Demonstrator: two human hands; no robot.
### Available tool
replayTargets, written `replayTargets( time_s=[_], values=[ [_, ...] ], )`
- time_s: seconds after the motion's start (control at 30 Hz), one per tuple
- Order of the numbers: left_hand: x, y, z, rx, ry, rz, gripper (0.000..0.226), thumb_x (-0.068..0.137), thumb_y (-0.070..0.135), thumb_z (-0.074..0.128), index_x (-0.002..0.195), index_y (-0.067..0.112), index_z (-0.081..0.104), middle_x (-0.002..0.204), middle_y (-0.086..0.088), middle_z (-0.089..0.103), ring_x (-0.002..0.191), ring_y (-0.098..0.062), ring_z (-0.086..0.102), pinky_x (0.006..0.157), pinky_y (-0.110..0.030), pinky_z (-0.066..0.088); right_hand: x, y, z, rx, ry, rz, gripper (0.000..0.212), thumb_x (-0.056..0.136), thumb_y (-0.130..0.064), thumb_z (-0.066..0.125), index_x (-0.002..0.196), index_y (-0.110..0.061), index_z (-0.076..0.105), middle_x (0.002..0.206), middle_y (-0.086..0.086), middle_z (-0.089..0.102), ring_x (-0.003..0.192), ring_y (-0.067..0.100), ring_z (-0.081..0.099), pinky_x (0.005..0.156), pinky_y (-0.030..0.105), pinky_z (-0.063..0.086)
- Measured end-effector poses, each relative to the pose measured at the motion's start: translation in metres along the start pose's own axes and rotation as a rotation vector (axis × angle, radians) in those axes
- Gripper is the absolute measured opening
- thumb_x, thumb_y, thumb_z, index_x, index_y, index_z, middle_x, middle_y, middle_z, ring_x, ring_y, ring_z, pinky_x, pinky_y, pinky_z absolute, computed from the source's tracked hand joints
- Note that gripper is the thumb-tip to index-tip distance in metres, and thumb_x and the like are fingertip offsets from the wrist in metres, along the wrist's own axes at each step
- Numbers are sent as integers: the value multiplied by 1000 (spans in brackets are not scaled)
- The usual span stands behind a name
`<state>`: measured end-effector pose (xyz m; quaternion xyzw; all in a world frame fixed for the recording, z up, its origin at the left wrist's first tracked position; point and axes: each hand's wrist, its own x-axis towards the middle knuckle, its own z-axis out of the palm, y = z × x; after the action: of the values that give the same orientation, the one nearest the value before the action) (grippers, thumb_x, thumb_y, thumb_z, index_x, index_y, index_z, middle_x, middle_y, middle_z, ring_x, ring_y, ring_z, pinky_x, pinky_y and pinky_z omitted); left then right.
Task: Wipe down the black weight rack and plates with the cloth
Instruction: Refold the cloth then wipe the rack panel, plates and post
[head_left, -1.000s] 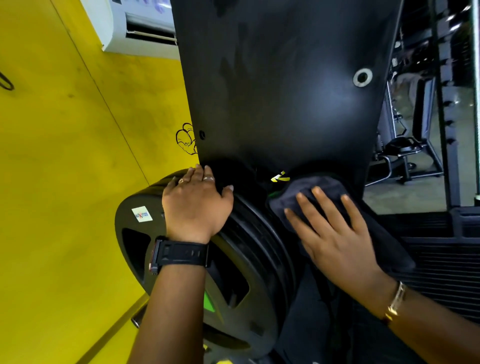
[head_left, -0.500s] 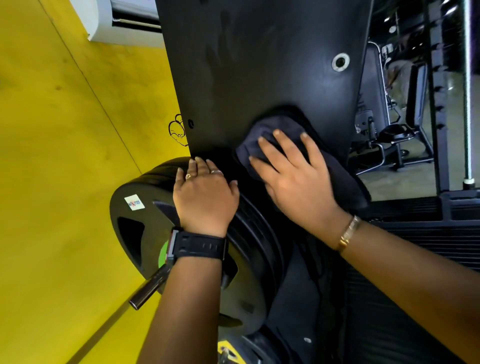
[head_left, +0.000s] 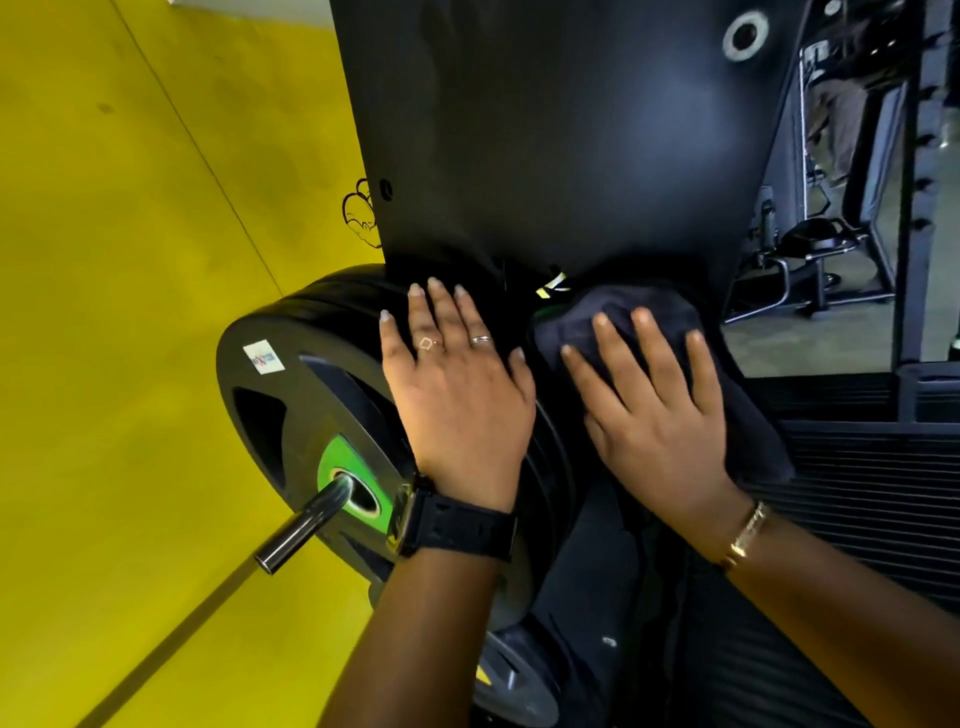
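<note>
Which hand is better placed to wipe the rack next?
Right: the right hand presses the dark cloth against the black rack panel; the left hand rests bare on the black round weight plate.

A tall matte black rack (head_left: 571, 156) panel stands upright. Round black plates (head_left: 291, 415) with a green hub stand on edge, stacked against its left side. A dark cloth (head_left: 649, 317) lies bunched against its lower edge.

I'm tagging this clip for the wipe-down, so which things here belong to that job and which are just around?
Job: dark folded cloth under the right hand; tall black metal rack panel; round black weight plates under the left hand.
Just around: yellow painted wall; black gym machine behind, at right.
</note>
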<state>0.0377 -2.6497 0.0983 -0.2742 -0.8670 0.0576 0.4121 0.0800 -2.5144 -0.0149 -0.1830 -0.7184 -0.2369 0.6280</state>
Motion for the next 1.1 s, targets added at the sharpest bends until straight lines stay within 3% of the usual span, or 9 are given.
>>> replayTargets(
  time_s=[0.27,0.47,0.7,1.1],
  values=[
    [-4,6,3,36,-21,4,72,100,48,19,153,2,5,161,-19,9,149,-32,7,118,-51,6,-64,-11,2,-15,-62,78,43,96,-29,51,138,-25,49,147,4,42,139,28,34,113,52,16],
    [-5,6,5,39,-32,1,73,100,48,20,153,1,5,161,-20,8,149,-32,6,119,-51,6,18,3,-14,53,5,128,36,97,-27,47,131,-25,58,145,2,49,138,26,38,112,51,17],
    [-4,6,5,48,-35,-5,73,100,48,21,153,1,6,160,-20,10,149,-32,8,119,-50,9,91,7,-13,-42,95,137,40,87,-21,52,126,-22,62,140,4,54,135,29,44,110,54,27],
    [-5,7,3,53,-39,-7,72,100,48,19,153,0,7,160,-20,11,149,-32,8,119,-50,9,-42,-4,4,-34,-13,11,47,92,-28,54,138,-22,52,147,8,45,136,29,39,112,53,21]
  ],
)
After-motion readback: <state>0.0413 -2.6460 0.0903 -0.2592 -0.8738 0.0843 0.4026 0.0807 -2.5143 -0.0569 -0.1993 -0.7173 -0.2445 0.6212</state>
